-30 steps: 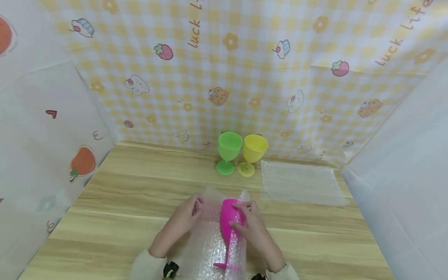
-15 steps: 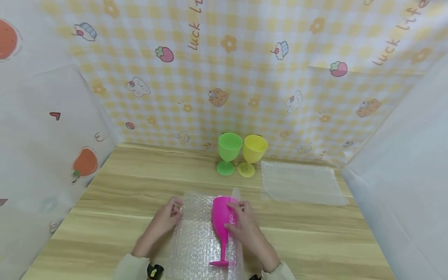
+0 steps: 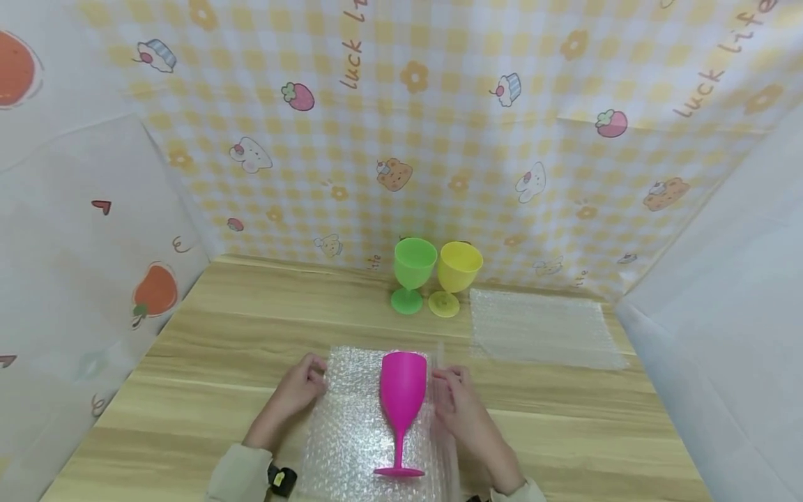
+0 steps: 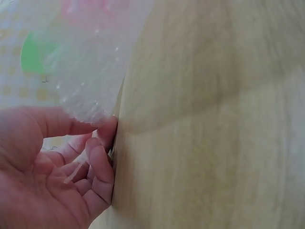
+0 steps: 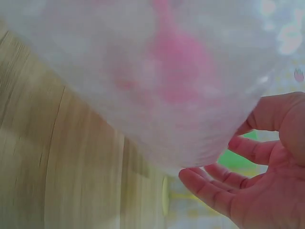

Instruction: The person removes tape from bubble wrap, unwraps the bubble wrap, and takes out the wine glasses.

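Observation:
A pink goblet [image 3: 403,387] lies on its side on a sheet of bubble wrap [image 3: 348,432] in the head view, bowl away from me, foot towards me. My left hand [image 3: 296,390] pinches the sheet's left edge; the left wrist view shows that edge between thumb and forefinger, with the other fingers curled. Along the right side, the wrap stands up in a raised flap. My right hand [image 3: 465,415] holds this edge between thumb and fingers, just beside the goblet's bowl. Through the wrap, the right wrist view shows the goblet as a pink blur.
Behind the wrap, a green goblet [image 3: 414,265] and a yellow goblet [image 3: 460,268] stand upright side by side near the back cloth [image 3: 477,153]. Another bubble wrap sheet [image 3: 546,331] lies flat at the back right of the wooden table [image 3: 251,328].
My left hand has moved left, drawing the wrap's left side out flat. The right flap has come back off the goblet, and my right hand has moved slightly right, leaving the goblet uncovered.

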`<move>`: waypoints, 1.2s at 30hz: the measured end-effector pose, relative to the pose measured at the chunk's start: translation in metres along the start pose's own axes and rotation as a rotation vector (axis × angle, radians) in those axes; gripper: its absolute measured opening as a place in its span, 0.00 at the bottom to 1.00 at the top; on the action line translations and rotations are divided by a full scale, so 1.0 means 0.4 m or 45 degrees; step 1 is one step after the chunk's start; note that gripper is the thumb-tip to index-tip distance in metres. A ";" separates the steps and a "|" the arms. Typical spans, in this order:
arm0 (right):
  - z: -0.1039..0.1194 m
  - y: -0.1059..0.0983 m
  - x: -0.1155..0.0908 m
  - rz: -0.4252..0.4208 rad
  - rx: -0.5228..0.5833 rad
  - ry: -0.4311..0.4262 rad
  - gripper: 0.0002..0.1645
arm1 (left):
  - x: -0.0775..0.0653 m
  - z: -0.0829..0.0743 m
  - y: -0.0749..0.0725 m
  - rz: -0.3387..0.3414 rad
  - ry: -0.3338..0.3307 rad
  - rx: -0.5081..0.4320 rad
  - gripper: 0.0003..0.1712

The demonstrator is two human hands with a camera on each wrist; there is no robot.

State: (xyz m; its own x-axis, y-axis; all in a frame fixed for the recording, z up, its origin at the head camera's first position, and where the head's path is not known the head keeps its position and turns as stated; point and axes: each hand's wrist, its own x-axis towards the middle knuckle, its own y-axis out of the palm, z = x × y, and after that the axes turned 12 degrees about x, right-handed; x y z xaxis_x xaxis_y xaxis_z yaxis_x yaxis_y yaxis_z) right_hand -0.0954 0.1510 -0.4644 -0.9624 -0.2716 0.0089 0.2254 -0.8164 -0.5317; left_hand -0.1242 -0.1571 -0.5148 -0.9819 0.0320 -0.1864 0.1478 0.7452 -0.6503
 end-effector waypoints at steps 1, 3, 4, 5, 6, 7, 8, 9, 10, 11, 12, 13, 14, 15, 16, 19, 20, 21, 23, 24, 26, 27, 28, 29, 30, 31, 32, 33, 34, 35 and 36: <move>-0.007 -0.006 -0.002 -0.007 -0.002 0.028 0.33 | 0.000 0.000 -0.001 0.002 -0.006 -0.004 0.16; -0.023 -0.019 -0.007 -0.025 -0.009 0.061 0.33 | -0.003 -0.002 -0.004 0.007 -0.017 -0.018 0.16; -0.031 -0.025 -0.010 -0.036 -0.012 0.082 0.32 | -0.004 -0.003 -0.005 0.009 -0.021 -0.026 0.16; -0.039 -0.031 -0.012 -0.047 -0.026 0.092 0.31 | -0.004 -0.003 -0.006 0.009 -0.025 -0.030 0.16; -0.047 -0.036 -0.014 -0.057 -0.042 0.098 0.30 | -0.004 -0.004 -0.007 0.005 -0.026 -0.033 0.16; -0.055 -0.041 -0.016 -0.065 -0.062 0.098 0.30 | -0.004 -0.003 -0.007 0.003 -0.023 -0.034 0.16; -0.064 -0.045 -0.018 -0.071 -0.089 0.096 0.29 | -0.004 -0.004 -0.008 0.003 -0.023 -0.034 0.16; -0.072 -0.048 -0.020 -0.076 -0.112 0.092 0.28 | -0.004 -0.004 -0.008 0.000 -0.020 -0.027 0.16; -0.080 -0.051 -0.021 -0.074 -0.142 0.081 0.27 | -0.003 -0.004 -0.009 -0.004 -0.021 -0.020 0.15; -0.087 -0.053 -0.023 -0.067 -0.160 0.077 0.27 | -0.003 -0.003 -0.008 -0.007 -0.023 -0.014 0.15; -0.093 -0.054 -0.026 -0.061 -0.171 0.083 0.27 | -0.003 -0.003 -0.008 -0.010 -0.024 -0.013 0.15; -0.098 -0.056 -0.028 -0.054 -0.187 0.083 0.27 | -0.002 -0.004 -0.008 -0.013 -0.020 -0.006 0.15; -0.102 -0.057 -0.030 -0.049 -0.192 0.095 0.27 | -0.002 -0.005 -0.007 -0.015 -0.019 -0.004 0.15; -0.106 -0.057 -0.032 -0.043 -0.201 0.105 0.27 | -0.002 -0.006 -0.007 -0.019 -0.013 0.002 0.15; -0.110 -0.057 -0.034 -0.038 -0.223 0.110 0.27 | -0.001 -0.007 -0.006 -0.024 -0.009 0.004 0.14; -0.117 -0.056 -0.038 -0.020 -0.293 0.118 0.27 | 0.001 -0.010 -0.001 -0.043 0.014 0.039 0.14; -0.119 -0.055 -0.040 -0.014 -0.323 0.120 0.28 | 0.001 -0.011 0.000 -0.047 0.016 0.048 0.14; -0.121 -0.054 -0.041 -0.006 -0.359 0.112 0.29 | 0.002 -0.011 0.002 -0.050 0.018 0.061 0.14; -0.124 -0.052 -0.043 0.003 -0.423 0.094 0.31 | 0.003 -0.012 0.005 -0.055 0.019 0.081 0.13; -0.125 -0.052 -0.044 0.009 -0.451 0.088 0.32 | 0.003 -0.012 0.006 -0.052 0.018 0.087 0.13; -0.128 -0.051 -0.044 0.014 -0.475 0.096 0.33 | 0.002 -0.013 0.006 -0.045 0.024 0.091 0.13; -0.129 -0.052 -0.044 0.020 -0.490 0.095 0.33 | 0.002 -0.012 0.007 -0.043 0.025 0.097 0.13; -0.130 -0.054 -0.043 0.027 -0.500 0.099 0.34 | 0.001 -0.012 0.007 -0.041 0.026 0.100 0.13; -0.131 -0.056 -0.042 0.034 -0.505 0.106 0.34 | 0.001 -0.012 0.006 -0.038 0.029 0.102 0.12; -0.132 -0.058 -0.041 0.044 -0.512 0.113 0.35 | -0.001 -0.013 0.005 -0.035 0.030 0.102 0.12; -0.133 -0.060 -0.039 0.054 -0.523 0.116 0.36 | -0.001 -0.013 0.005 -0.033 0.033 0.101 0.12; -0.133 -0.063 -0.038 0.063 -0.535 0.118 0.36 | -0.002 -0.013 0.004 -0.030 0.032 0.101 0.12; -0.135 -0.066 -0.036 0.072 -0.554 0.120 0.37 | -0.003 -0.013 0.004 -0.025 0.033 0.100 0.12; -0.135 -0.068 -0.034 0.082 -0.563 0.128 0.38 | -0.004 -0.013 0.003 -0.021 0.036 0.098 0.13; -0.136 -0.070 -0.032 0.091 -0.572 0.135 0.38 | -0.005 -0.013 0.003 -0.017 0.040 0.097 0.13; -0.135 -0.072 -0.031 0.102 -0.585 0.141 0.38 | -0.005 -0.012 0.003 -0.013 0.042 0.097 0.13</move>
State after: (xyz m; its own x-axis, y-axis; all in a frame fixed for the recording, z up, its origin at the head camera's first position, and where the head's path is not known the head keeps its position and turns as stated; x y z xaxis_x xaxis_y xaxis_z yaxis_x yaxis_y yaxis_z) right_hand -0.0983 0.2057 -0.4950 -0.9608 -0.2482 -0.1239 0.2328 -0.4785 -0.8467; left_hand -0.1226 -0.1532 -0.5117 -0.9866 0.0476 -0.1559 0.1450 0.6927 -0.7065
